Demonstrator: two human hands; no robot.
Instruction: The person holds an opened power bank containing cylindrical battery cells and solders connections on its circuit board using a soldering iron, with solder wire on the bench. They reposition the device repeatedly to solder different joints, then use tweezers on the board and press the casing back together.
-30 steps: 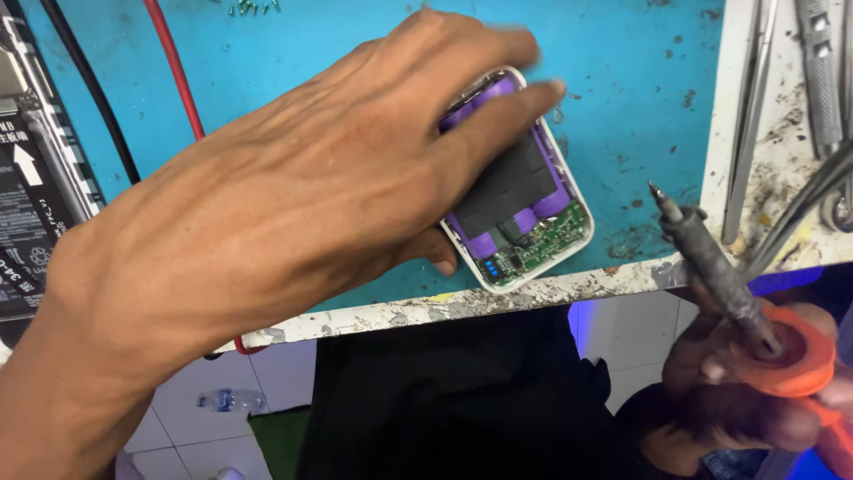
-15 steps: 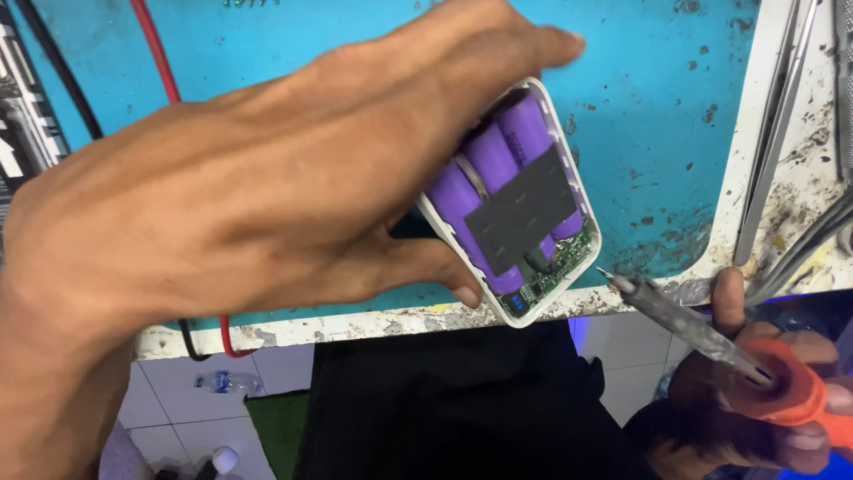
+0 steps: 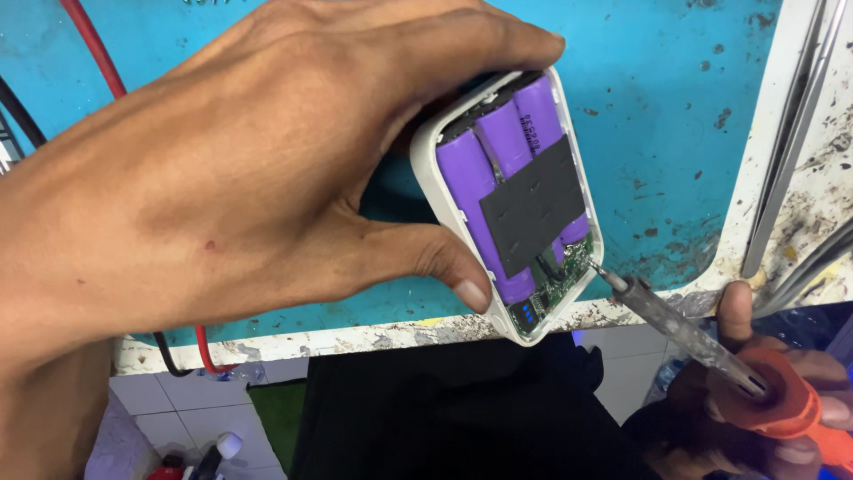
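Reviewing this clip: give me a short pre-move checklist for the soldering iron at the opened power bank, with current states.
1. Left hand grips the power bank by its edges: ok.
2. Power bank tilted so the circuit board faces the soldering iron: ok.
3. Iron tip at the board's corner: ok; exact contact, cannot tell.
4. Right hand holds the iron's orange handle: ok.
5. Tip clear of the purple cells: ok.
6. Iron hot: cannot tell.

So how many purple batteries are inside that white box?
3 purple batteries show side by side in the white case, partly under black tape; more may be hidden under the left hand.
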